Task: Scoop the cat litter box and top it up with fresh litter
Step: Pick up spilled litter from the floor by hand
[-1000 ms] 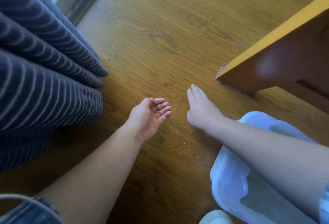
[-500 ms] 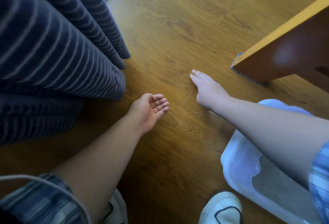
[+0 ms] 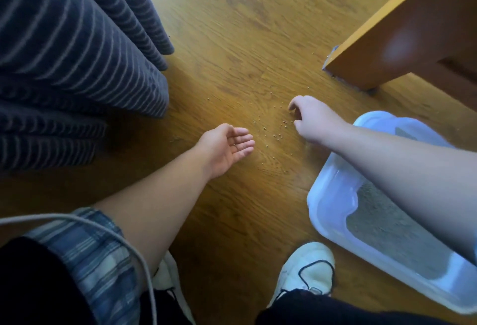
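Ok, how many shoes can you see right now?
2: the right shoe beside the litter box, and the left shoe, partly hidden under the left forearm.

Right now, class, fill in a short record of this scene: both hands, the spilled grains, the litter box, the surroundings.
Left hand: palm up, cupped, fingers relaxed, beside the grains.
Right hand: fingers curled down over the grains; a pinch cannot be confirmed.
Spilled grains: scattered on the wooden floor between the hands.
Litter box: pale blue, grey litter inside, under the right forearm.
Surroundings: striped curtain left, wooden furniture right.
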A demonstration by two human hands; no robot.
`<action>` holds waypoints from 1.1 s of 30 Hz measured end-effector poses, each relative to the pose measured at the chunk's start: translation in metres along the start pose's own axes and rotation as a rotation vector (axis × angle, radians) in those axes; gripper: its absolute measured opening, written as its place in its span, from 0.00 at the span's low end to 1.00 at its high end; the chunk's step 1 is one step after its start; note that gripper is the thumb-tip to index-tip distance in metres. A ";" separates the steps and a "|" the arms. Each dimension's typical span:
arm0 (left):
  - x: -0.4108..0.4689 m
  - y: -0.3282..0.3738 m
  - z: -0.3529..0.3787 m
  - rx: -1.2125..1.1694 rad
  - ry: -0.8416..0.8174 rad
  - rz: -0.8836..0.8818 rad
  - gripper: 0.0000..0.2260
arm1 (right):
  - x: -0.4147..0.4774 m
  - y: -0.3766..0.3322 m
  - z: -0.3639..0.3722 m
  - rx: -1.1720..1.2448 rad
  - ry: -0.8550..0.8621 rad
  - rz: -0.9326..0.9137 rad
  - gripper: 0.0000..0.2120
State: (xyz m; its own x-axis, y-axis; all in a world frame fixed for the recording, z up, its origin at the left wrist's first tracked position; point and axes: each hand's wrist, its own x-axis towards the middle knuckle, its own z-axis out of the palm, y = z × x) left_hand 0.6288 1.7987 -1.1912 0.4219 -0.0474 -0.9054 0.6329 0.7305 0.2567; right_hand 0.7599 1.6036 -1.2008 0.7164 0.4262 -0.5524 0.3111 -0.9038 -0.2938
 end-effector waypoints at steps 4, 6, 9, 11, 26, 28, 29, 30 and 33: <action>0.002 -0.004 0.005 0.003 0.002 -0.004 0.15 | -0.004 -0.003 0.018 -0.004 -0.042 -0.065 0.13; 0.003 -0.006 0.007 0.015 0.011 -0.009 0.15 | -0.004 -0.006 0.023 -0.002 -0.021 -0.089 0.12; 0.002 -0.011 0.008 0.022 0.014 -0.015 0.15 | -0.003 -0.009 0.029 -0.026 0.032 -0.089 0.08; 0.002 -0.014 0.007 0.020 0.012 -0.022 0.15 | -0.004 -0.010 0.030 -0.046 0.052 -0.080 0.04; 0.001 -0.017 -0.003 0.022 -0.052 -0.062 0.18 | -0.007 -0.021 0.025 -0.071 -0.017 -0.092 0.03; 0.002 -0.017 -0.002 0.010 -0.063 -0.064 0.18 | -0.016 -0.032 0.023 0.068 0.001 -0.164 0.03; 0.002 -0.017 -0.001 -0.001 -0.067 -0.063 0.18 | -0.021 -0.040 0.021 0.133 -0.006 -0.212 0.04; 0.002 -0.018 0.001 -0.016 -0.070 -0.064 0.18 | -0.029 -0.047 0.020 0.182 -0.028 -0.252 0.05; 0.003 -0.022 0.006 -0.044 -0.072 -0.067 0.18 | -0.038 -0.051 0.020 0.222 -0.032 -0.274 0.08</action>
State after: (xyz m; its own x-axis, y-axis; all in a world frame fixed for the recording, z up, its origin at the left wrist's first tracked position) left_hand 0.6200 1.7783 -1.1972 0.4260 -0.1452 -0.8930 0.6331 0.7530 0.1795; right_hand 0.7050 1.6345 -1.1804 0.6039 0.6558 -0.4530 0.3430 -0.7269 -0.5950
